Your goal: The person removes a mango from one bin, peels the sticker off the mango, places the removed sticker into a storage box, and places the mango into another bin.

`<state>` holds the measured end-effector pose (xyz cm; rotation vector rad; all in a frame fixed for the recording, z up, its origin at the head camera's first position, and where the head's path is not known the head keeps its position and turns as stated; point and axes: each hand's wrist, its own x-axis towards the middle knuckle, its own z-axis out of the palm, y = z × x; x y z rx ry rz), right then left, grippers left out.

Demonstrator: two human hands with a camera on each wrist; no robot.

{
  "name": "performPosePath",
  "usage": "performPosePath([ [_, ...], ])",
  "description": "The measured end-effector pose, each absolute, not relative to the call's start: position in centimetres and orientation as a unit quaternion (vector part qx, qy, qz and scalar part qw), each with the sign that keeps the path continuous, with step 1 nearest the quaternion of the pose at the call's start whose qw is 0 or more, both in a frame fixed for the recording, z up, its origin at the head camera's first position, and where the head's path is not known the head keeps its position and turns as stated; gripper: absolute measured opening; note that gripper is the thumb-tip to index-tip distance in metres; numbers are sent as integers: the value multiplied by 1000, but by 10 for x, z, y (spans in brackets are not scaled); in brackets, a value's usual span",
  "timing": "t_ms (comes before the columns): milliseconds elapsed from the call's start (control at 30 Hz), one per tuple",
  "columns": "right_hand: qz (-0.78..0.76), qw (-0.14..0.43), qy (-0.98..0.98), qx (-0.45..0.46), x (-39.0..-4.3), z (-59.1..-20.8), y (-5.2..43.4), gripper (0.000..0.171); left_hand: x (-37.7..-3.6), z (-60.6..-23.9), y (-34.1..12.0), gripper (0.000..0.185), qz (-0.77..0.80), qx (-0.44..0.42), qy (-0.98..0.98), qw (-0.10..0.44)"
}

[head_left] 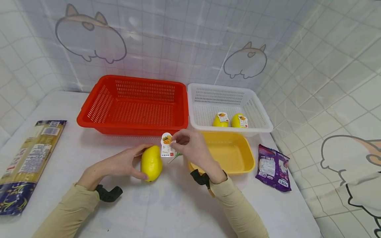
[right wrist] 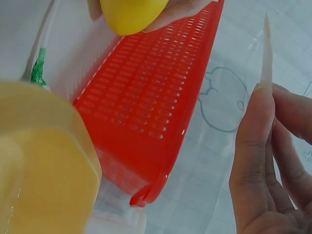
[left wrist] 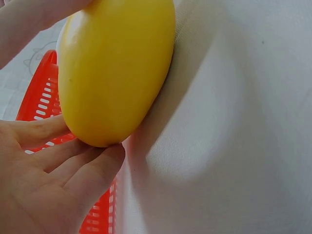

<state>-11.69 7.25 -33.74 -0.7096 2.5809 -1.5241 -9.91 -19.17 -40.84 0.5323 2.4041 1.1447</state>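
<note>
My left hand (head_left: 123, 162) grips a smooth yellow mango (head_left: 151, 162) low over the white table, thumb on its near side and fingers at its far end. In the left wrist view the mango (left wrist: 117, 73) fills the top, with fingertips (left wrist: 109, 158) against its rounded end. To the right of it, my right hand (head_left: 194, 148) pinches a white label (head_left: 165, 149) printed with a mango picture and lettering. The right wrist view shows that label (right wrist: 266, 53) edge-on between thumb and fingers. A thin stick with a green part (head_left: 178, 154) lies partly hidden below the right hand.
Behind the hands stands a red basket (head_left: 134, 112). Beside it, a white basket (head_left: 205, 109) holds two labelled yellow mangoes (head_left: 220, 120). A yellow tub (head_left: 229, 155) sits right of my right hand. A purple packet (head_left: 274, 168) lies at right, a long noodle-like pack (head_left: 32, 158) at left.
</note>
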Motion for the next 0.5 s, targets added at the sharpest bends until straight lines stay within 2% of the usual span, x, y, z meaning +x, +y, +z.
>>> performPosePath([
  [500,-484,54,842,-231,-123,-339,78,8,-98,-408,-191,105,415,197,862,213],
])
